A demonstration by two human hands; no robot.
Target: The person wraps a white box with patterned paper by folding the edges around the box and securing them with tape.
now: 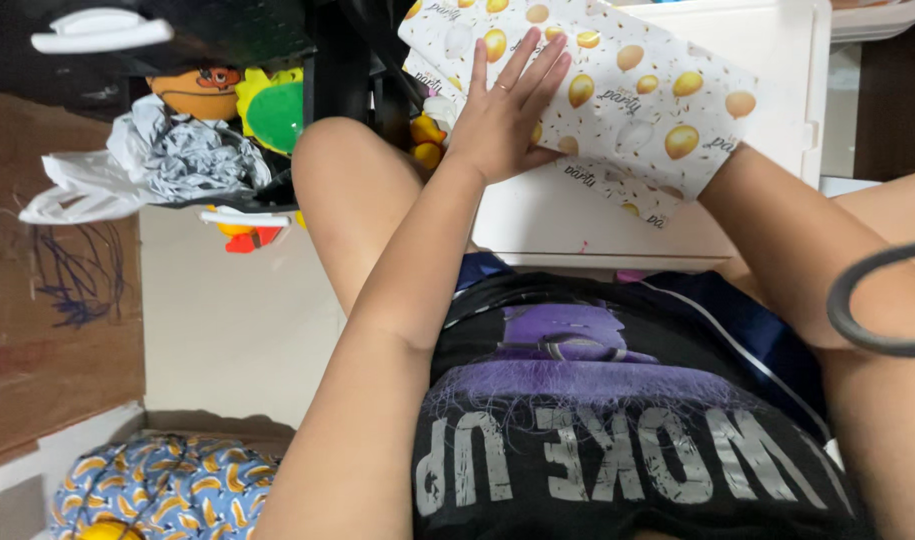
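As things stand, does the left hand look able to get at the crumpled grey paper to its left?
Probably yes: the left hand lies flat on the balloon-print wrapping paper, but the raised knee stands between it and the crumpled grey paper.

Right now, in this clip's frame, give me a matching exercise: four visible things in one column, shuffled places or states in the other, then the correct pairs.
Things
1. left hand
2. wrapping paper
3. white box
4. grey crumpled bag

Places or states
A. under the paper
B. far left, beside a green toy
C. flat, fingers spread on the paper
D. white with golden balloons

Pairs: 1-C, 2-D, 3-A, 4-B. The right hand is hidden behind the paper.
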